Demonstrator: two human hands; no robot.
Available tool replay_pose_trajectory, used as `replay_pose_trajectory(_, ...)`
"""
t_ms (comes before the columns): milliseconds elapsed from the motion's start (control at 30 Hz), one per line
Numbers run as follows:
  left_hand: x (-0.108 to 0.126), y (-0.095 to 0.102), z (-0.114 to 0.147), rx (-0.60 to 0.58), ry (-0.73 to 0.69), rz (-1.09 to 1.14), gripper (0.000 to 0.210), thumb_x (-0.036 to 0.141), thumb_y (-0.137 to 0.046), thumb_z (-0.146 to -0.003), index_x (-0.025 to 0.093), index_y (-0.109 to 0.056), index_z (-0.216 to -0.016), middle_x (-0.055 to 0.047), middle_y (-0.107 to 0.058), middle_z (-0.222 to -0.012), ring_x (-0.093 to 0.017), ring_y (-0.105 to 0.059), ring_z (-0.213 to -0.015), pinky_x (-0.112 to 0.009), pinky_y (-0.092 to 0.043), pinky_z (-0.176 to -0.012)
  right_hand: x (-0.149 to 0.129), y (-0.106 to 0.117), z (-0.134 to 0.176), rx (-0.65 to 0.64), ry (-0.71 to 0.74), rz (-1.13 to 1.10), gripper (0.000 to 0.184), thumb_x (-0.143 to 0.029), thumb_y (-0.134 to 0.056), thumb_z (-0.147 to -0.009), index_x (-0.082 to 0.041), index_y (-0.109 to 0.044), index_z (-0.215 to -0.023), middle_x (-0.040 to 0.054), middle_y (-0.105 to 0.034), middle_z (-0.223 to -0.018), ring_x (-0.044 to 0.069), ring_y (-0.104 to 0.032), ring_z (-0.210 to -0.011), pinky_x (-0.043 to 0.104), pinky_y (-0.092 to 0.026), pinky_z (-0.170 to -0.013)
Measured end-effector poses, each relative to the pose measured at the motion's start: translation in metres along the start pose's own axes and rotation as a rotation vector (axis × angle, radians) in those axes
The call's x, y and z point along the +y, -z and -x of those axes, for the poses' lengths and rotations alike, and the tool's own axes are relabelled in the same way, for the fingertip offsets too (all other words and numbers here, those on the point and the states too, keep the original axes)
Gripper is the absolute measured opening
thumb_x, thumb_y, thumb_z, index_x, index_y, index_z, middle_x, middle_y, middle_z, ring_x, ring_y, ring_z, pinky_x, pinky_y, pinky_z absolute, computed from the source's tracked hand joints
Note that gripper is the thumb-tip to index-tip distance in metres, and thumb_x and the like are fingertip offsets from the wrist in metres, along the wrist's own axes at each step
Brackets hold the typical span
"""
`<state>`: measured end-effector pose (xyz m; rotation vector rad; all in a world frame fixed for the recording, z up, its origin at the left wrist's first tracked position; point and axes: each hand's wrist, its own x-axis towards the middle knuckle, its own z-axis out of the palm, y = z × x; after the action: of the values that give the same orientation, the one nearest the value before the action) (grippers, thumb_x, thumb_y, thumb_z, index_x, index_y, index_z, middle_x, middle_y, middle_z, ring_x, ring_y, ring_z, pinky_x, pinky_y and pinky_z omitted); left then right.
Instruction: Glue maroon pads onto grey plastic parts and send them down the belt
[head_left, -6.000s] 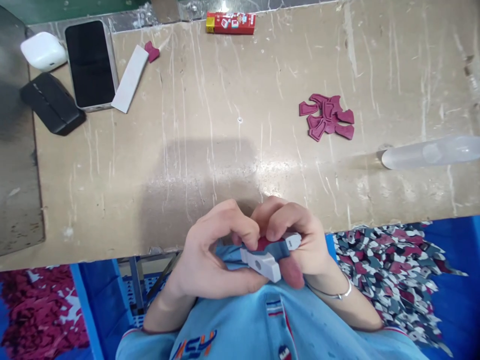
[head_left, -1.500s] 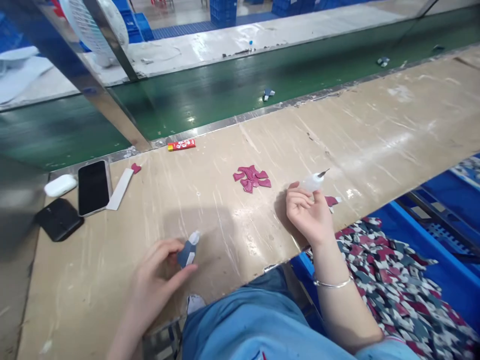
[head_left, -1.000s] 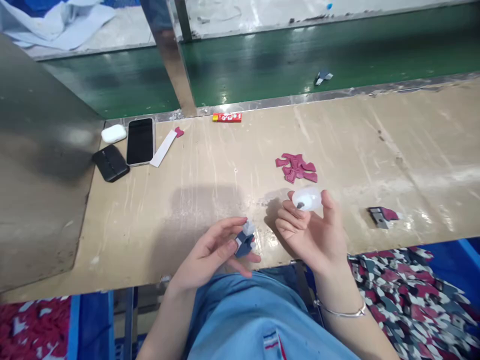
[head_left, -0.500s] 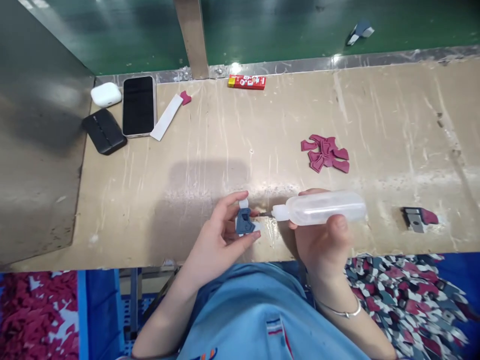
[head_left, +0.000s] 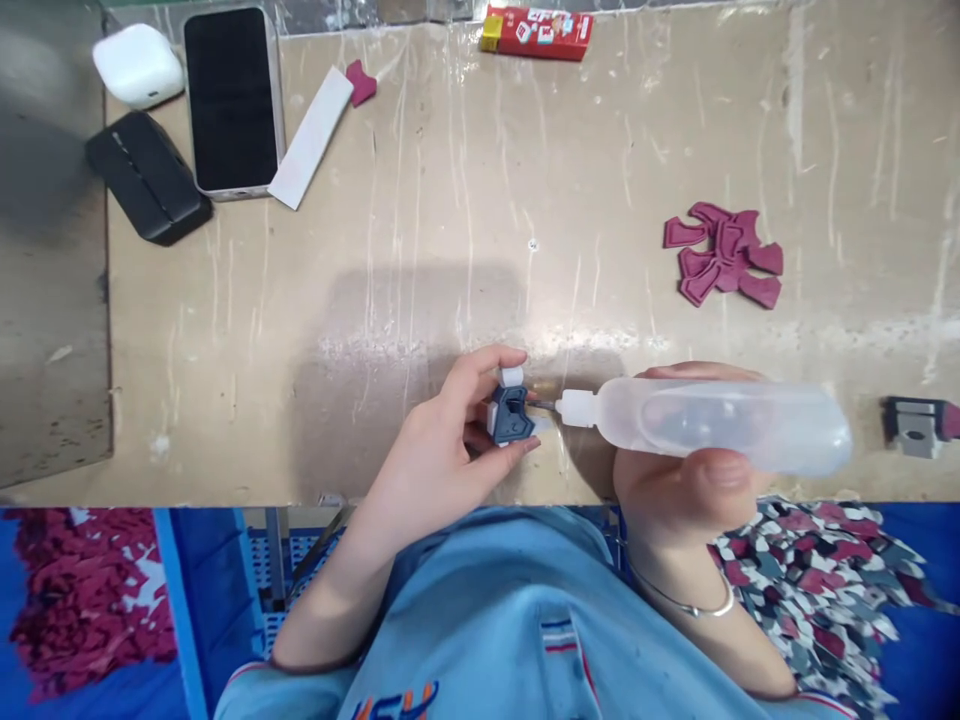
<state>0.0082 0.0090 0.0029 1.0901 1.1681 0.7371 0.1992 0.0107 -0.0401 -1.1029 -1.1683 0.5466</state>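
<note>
Between the thumb and fingers of my left hand [head_left: 457, 430] is a small dark blue-grey plastic piece [head_left: 512, 420] with white parts at its edges. My right hand [head_left: 694, 490] is closed around a translucent squeeze bottle [head_left: 720, 420] lying nearly level, thumb on its near side. The bottle's white cap [head_left: 579, 408] and thin metal nozzle point left. The nozzle's tip meets the right side of the blue-grey piece; whether liquid comes out I cannot tell. Beyond my right hand lies a small pile of maroon pieces [head_left: 724, 255].
A phone [head_left: 231, 105], a white earbud case [head_left: 138, 66], a black case [head_left: 148, 178] and a white strip [head_left: 311, 138] lie at the left. A red packet [head_left: 536, 33] is at the back. An assembled piece [head_left: 921, 427] sits far right. Below the bench are blue bins [head_left: 206, 600] of parts.
The view has tipped down and come closer, so the bench things look larger and higher. Both hands keep their grips, with the nozzle still at the blue-grey piece.
</note>
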Motion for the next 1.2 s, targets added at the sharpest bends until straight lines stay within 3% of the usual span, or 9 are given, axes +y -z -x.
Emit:
replay_pose_trajectory(233,-0.002,0.001,-0.001,-0.004,-0.013,-0.011,0.056,0.017,-0.080,-0.089,0.035,-0.058,-0.137,0.004,-0.078,-0.106,-0.015,-0.076,-0.085,-0.024,-0.062,-0.073,-0.001,0.004,0.000,0.019,0.081,0.101,0.042,-0.064,-0.072,-0.099,-0.023,-0.078,-0.106,0.0022,-0.072,-0.093,0.021,-0.069,-0.083,0.034,-0.053,-0.069)
replay_pose_trajectory(400,-0.003,0.001,0.000,-0.011,-0.040,0.014,0.056,0.013,-0.079,-0.089,0.034,-0.058,-0.137,0.004,-0.080,-0.112,-0.014,-0.079,-0.092,-0.021,-0.063,-0.077,-0.002,0.009,0.000,-0.096,0.196,0.228,0.045,-0.062,-0.061,-0.108,-0.020,-0.077,-0.112,0.0054,-0.072,-0.093,0.023,-0.070,-0.080,0.035,-0.056,-0.062)
replay_pose_trajectory(500,-0.003,0.001,0.001,0.001,-0.054,0.000,0.057,0.013,-0.080,-0.089,0.034,-0.059,-0.138,0.005,-0.079,-0.108,-0.013,-0.078,-0.087,-0.021,-0.063,-0.073,-0.002,0.010,0.001,-0.035,0.274,0.259,0.040,-0.057,-0.061,-0.109,-0.020,-0.077,-0.115,0.0047,-0.071,-0.092,0.022,-0.069,-0.078,0.035,-0.056,-0.061)
replay_pose_trajectory(667,-0.003,0.001,0.000,-0.010,-0.052,0.010,0.054,0.012,-0.079,-0.091,0.034,-0.059,-0.136,0.006,-0.081,-0.113,-0.013,-0.080,-0.092,-0.020,-0.064,-0.079,-0.004,0.013,0.002,-0.135,0.192,0.252,0.047,-0.062,-0.059,-0.109,-0.019,-0.078,-0.115,0.0053,-0.071,-0.098,0.022,-0.070,-0.082,0.035,-0.057,-0.064)
replay_pose_trajectory(833,-0.003,0.001,0.001,0.007,-0.061,-0.011,0.057,0.011,-0.079,-0.091,0.035,-0.059,-0.139,0.007,-0.081,-0.110,-0.012,-0.078,-0.087,-0.020,-0.063,-0.076,-0.002,0.012,0.002,-0.062,0.256,0.283,0.040,-0.057,-0.064,-0.109,-0.021,-0.079,-0.118,0.0043,-0.072,-0.093,0.022,-0.069,-0.082,0.034,-0.056,-0.064)
replay_pose_trajectory(1067,-0.002,0.001,0.000,-0.018,-0.063,0.028,0.055,0.011,-0.078,-0.092,0.032,-0.058,-0.138,0.003,-0.083,-0.117,-0.014,-0.082,-0.096,-0.021,-0.065,-0.081,-0.007,0.017,0.004,-0.177,0.104,0.084,0.039,-0.058,-0.070,-0.104,-0.024,-0.079,-0.121,0.0028,-0.075,-0.095,0.025,-0.074,-0.079,0.042,-0.058,-0.066)
replay_pose_trajectory(1200,-0.002,0.002,-0.001,-0.024,-0.060,0.030,0.061,0.003,-0.072,-0.087,0.032,-0.058,-0.138,0.003,-0.083,-0.117,-0.014,-0.083,-0.098,-0.021,-0.066,-0.085,-0.016,0.012,0.002,-0.185,0.043,0.022,0.035,-0.057,-0.074,-0.101,-0.027,-0.082,-0.116,0.0010,-0.072,-0.085,0.024,-0.071,-0.070,0.041,-0.056,-0.056)
